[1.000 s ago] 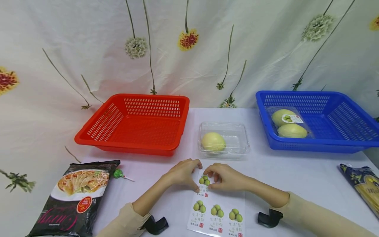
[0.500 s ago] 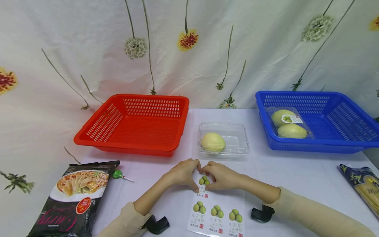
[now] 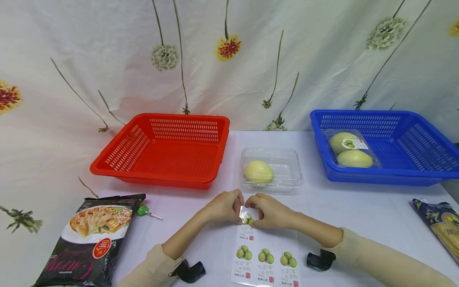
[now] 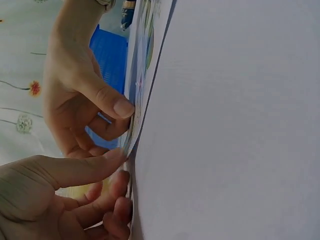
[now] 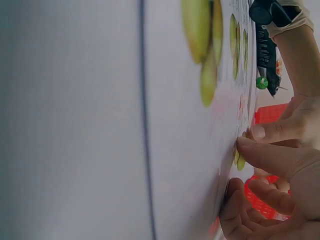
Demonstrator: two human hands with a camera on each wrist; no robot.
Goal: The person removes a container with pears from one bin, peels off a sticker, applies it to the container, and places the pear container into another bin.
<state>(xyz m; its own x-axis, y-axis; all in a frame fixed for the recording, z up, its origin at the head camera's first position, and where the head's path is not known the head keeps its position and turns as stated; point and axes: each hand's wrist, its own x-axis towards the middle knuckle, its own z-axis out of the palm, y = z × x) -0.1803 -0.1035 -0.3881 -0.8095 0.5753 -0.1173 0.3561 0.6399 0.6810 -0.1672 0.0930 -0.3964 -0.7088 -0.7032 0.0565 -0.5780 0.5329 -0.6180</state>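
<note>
A white sticker sheet (image 3: pixel 267 241) printed with green fruit and writing lies at the front middle in the head view. My left hand (image 3: pixel 225 207) pinches its upper left edge, thumb on the face and fingers curled behind. Close beside it, my right hand (image 3: pixel 274 211) holds the same top end, thumb against the upper sticker (image 3: pixel 247 218) and fingers bent. In the left wrist view the sheet is seen edge-on, its end raised between the hands. Whether the sticker has come loose from its backing, I cannot tell.
Behind the hands stands a clear plastic box (image 3: pixel 287 167) with a yellow melon (image 3: pixel 259 172). A red basket (image 3: pixel 163 179) is left of it; a blue basket (image 3: pixel 380 175) at right holds a labelled fruit pack (image 3: pixel 355 158). Noodle packet (image 3: pixel 89 239), lollipop (image 3: pixel 143 210) and pasta bag (image 3: pixel 442 227) lie around.
The sheet has shifted slightly right and nearer, and its top end now catches light. My right hand has moved in close to the left; the left fingers have risen a little.
</note>
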